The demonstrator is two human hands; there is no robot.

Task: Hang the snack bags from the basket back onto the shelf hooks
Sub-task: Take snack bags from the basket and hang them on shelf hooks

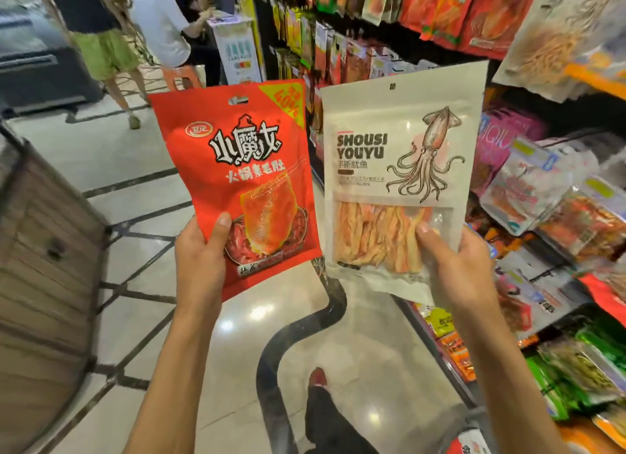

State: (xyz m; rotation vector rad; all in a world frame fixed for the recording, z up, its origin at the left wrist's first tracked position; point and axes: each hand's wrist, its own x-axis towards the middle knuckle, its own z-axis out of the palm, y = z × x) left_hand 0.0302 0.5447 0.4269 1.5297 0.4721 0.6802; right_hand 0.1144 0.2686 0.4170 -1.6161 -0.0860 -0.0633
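The left hand (200, 250) grips a red hot-pot snack bag (237, 169) near its bottom, thumb on the front. The right hand (450, 260) pinches a white shredded-squid bag (399, 155) the same way. Both bags stand upright, side by side, near the shelf (528, 98). With both hands full, guiding the small hang hole (238, 100) onto a hook looks awkward. A low grip lets the top flop, so a bag could miss or drop. Matching squid bags (559, 30) hang upper right.

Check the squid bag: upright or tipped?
Roughly upright: squid bag has its hang hole on top, right hand gripping its lower edge.
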